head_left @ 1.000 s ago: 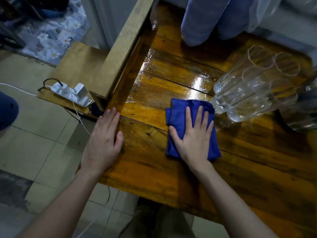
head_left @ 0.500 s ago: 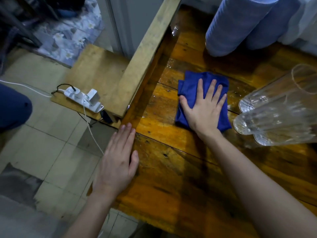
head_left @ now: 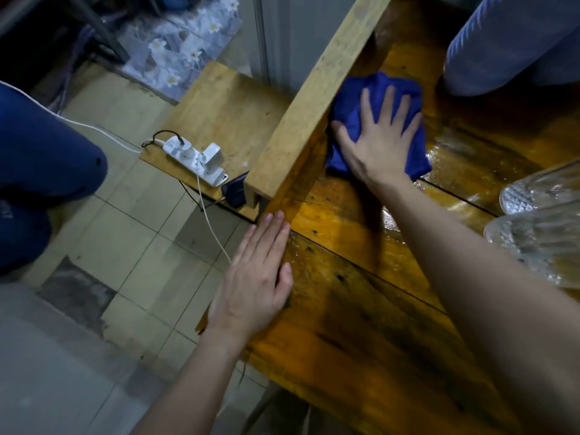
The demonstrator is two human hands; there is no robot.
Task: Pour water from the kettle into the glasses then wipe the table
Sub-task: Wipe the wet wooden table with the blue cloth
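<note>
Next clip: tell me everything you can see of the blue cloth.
The blue cloth is a deep blue, soft-looking fabric, bunched into a rough rectangle with rumpled edges. It lies on the wet, glossy wooden table, its left edge reaching the pale wooden rail. The right hand presses on it, fingers spread, covering its middle.

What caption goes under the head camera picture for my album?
Right hand presses a blue cloth onto the wet wooden table; left hand rests flat at its edge.

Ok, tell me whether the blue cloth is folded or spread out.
Folded into a pad, not spread: the blue cloth shows layered, bunched edges under the flat right hand pressing it on the table.
</note>
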